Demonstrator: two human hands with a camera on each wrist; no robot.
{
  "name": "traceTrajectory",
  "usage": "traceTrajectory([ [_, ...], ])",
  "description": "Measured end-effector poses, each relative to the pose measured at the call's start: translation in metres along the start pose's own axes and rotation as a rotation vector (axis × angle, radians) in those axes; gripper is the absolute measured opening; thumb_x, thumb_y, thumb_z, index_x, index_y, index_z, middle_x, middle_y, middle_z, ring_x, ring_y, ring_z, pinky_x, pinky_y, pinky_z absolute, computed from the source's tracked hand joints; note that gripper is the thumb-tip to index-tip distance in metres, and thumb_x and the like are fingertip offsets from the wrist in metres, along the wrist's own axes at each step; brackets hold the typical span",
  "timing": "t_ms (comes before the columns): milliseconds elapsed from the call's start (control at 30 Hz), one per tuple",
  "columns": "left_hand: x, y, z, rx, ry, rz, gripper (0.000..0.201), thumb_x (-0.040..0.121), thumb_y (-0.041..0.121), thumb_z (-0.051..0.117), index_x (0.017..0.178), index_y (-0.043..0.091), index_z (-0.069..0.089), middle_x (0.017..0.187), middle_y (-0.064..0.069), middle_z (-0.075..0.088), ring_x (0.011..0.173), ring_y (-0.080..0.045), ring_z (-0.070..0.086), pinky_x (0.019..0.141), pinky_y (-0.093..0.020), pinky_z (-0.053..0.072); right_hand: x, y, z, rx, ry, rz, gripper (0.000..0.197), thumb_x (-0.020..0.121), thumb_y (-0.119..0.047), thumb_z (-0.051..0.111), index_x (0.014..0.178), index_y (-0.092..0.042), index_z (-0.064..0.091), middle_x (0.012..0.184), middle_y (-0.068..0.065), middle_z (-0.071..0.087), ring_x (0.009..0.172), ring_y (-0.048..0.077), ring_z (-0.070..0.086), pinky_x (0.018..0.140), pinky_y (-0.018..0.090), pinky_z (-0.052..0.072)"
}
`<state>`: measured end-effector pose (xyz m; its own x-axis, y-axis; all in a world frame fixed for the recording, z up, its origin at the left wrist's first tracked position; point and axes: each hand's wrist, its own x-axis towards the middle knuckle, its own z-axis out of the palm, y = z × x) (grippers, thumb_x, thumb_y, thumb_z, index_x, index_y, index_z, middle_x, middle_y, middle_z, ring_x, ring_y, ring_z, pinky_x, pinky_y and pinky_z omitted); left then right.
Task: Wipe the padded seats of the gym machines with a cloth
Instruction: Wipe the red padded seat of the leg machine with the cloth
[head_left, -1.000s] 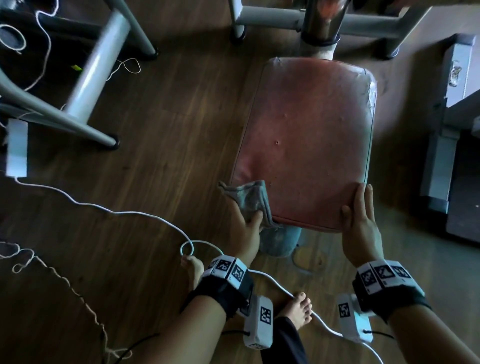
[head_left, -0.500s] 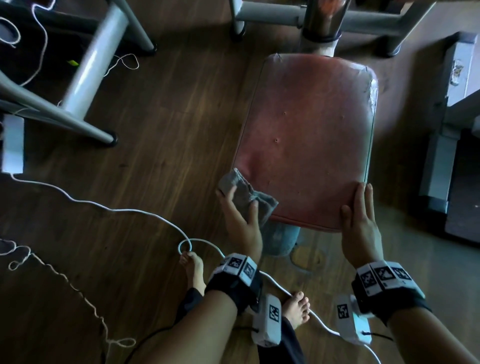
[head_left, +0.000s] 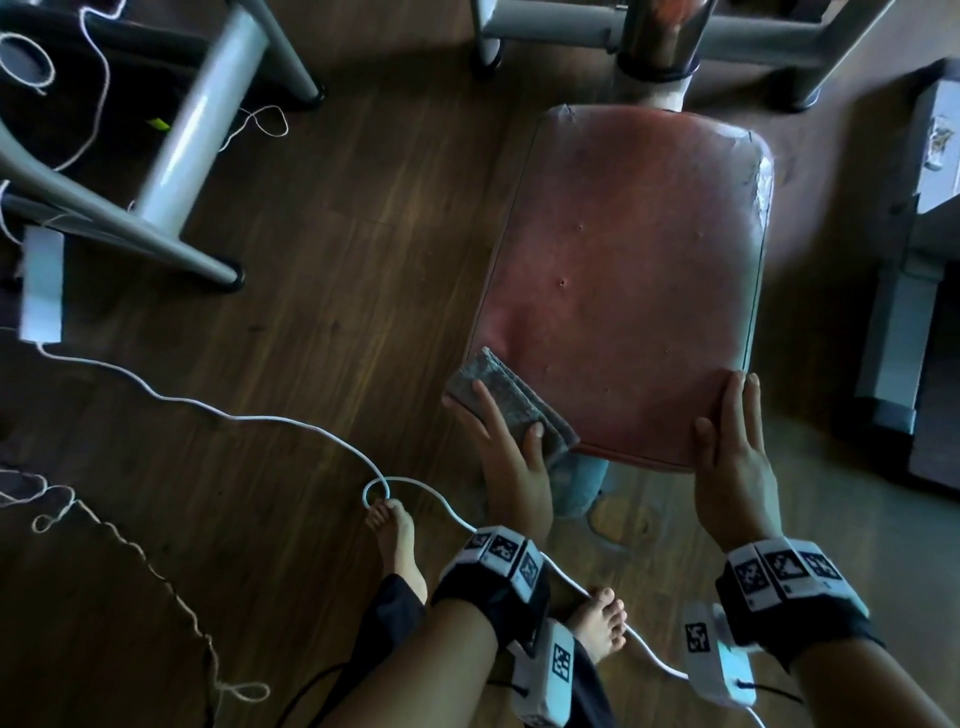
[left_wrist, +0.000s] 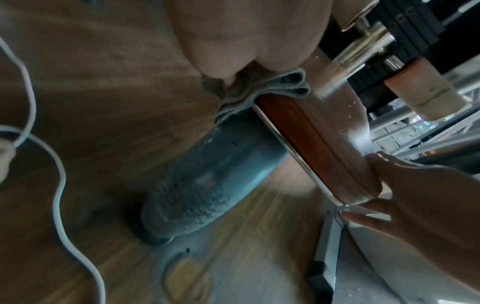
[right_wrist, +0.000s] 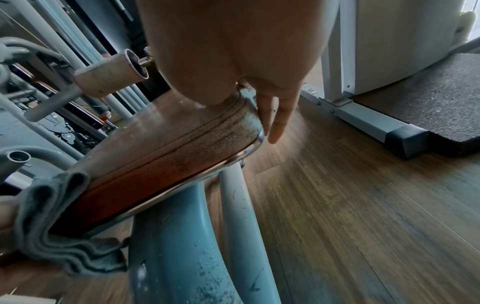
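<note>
The folded grey cloth (head_left: 506, 402) lies over the near left corner of the red seat (head_left: 628, 280), partly on the pad and partly hanging off its edge; the left hand (head_left: 511, 452) holds it there, fingers spread fairly flat on top with the thumb at the cloth's right side; the left wrist view shows the folds bunched under the palm against the seat's edge, so whether any finger curls beneath cannot be told; the right hand (head_left: 732, 447) rests on the near right corner of the seat, fingers straight and close together on the pad, thumb set apart to the left; in the right wrist view a finger hangs past the seat's side; the seat stands on a blue post (right_wrist: 179, 257) above the wooden floor (head_left: 311, 364); a white cable (head_left: 249, 415) runs across the floor by the bare feet. Against half a second ago, the cloth and left hand sit slightly further up the seat's left edge, the cloth flatter; the right hand has not shifted.
</note>
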<state>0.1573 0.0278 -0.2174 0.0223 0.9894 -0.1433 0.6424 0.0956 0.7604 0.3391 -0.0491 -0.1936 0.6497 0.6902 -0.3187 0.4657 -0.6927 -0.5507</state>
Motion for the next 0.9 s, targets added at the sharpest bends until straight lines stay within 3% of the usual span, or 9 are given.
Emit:
traceTrajectory([
  [100,-0.011,0.015,0.006,0.001,0.004,-0.067,0.08,0.095,0.022,0.058,0.156,0.016,0.005,0.16,-0.014,-0.02,0.15,-0.022,-0.004,0.119,-0.042,0.021,-0.001,0.0,0.002,0.005,0.016,-0.004,0.059,0.103,-0.034,0.032,0.154,-0.031,0.004,0.162,-0.01,-0.001,0.128,0.036,0.047,0.081,0.037,0.041],
  [233,-0.037,0.04,0.02,-0.052,-0.041,-0.142,0.085,0.094,0.019,0.06,0.154,0.013,0.0,0.158,-0.016,-0.023,0.143,-0.013,-0.003,0.108,0.0,0.003,-0.001,0.0,0.002,0.009,0.014,0.002,0.059,0.103,-0.032,0.033,0.154,-0.03,0.005,0.162,-0.009,-0.001,0.128,0.036,0.047,0.083,0.038,0.042],
  [300,-0.028,0.036,0.019,-0.076,-0.023,-0.157,0.084,0.095,0.02,0.058,0.153,0.016,-0.003,0.158,-0.016,-0.022,0.144,-0.012,-0.005,0.113,-0.006,0.004,0.0,-0.001,0.001,0.014,0.013,-0.001,0.059,0.102,-0.032,0.034,0.154,-0.03,0.006,0.162,-0.009,-0.001,0.13,0.035,0.045,0.084,0.037,0.042],
  [433,-0.002,0.024,0.014,-0.057,0.092,-0.209,0.079,0.096,0.024,0.056,0.154,0.014,0.004,0.159,-0.018,-0.016,0.149,-0.029,-0.003,0.12,-0.043,0.015,0.0,0.0,0.001,0.019,0.012,0.008,0.059,0.102,-0.034,0.033,0.155,-0.03,0.006,0.162,-0.01,-0.001,0.132,0.033,0.043,0.081,0.033,0.037],
  [500,-0.008,0.031,0.018,-0.051,0.105,-0.197,0.08,0.095,0.024,0.057,0.155,0.011,0.006,0.159,-0.02,-0.015,0.15,-0.024,-0.007,0.121,-0.038,0.014,0.0,-0.001,0.002,0.02,0.019,0.0,0.059,0.102,-0.033,0.033,0.155,-0.029,0.006,0.162,-0.009,-0.001,0.132,0.034,0.044,0.079,0.032,0.035],
  [567,-0.024,0.042,0.023,-0.058,0.082,-0.152,0.082,0.092,0.021,0.062,0.154,0.007,0.01,0.159,-0.022,-0.011,0.144,-0.003,-0.019,0.116,-0.012,0.003,-0.001,-0.001,0.001,0.011,0.019,0.009,0.059,0.102,-0.032,0.034,0.155,-0.028,0.007,0.162,-0.009,0.0,0.13,0.034,0.045,0.077,0.031,0.036],
  [633,-0.031,0.04,0.025,-0.078,0.072,-0.114,0.084,0.091,0.019,0.064,0.154,0.007,0.009,0.159,-0.021,-0.012,0.138,0.009,-0.024,0.11,-0.003,-0.002,-0.001,-0.002,-0.001,0.014,0.02,0.004,0.06,0.102,-0.031,0.035,0.155,-0.026,0.008,0.162,-0.008,0.001,0.132,0.033,0.043,0.08,0.033,0.039],
  [767,0.007,0.018,0.009,-0.064,0.087,-0.145,0.078,0.095,0.028,0.057,0.155,0.015,0.009,0.161,-0.015,-0.013,0.149,-0.018,-0.011,0.121,-0.04,0.01,0.004,0.002,-0.01,0.077,-0.005,-0.028,0.062,0.1,-0.027,0.045,0.154,-0.025,0.016,0.162,-0.006,0.008,0.143,0.022,0.029,0.101,0.028,0.031],
  [900,0.033,0.007,-0.011,-0.108,0.02,-0.076,0.073,0.096,0.028,0.056,0.155,0.021,0.014,0.163,-0.01,-0.001,0.15,-0.016,-0.001,0.12,-0.028,0.011,0.013,0.005,-0.019,0.121,-0.029,0.031,0.067,0.094,-0.02,0.058,0.151,-0.031,0.025,0.154,-0.003,0.034,0.124,0.026,0.051,0.091,0.032,0.039],
])
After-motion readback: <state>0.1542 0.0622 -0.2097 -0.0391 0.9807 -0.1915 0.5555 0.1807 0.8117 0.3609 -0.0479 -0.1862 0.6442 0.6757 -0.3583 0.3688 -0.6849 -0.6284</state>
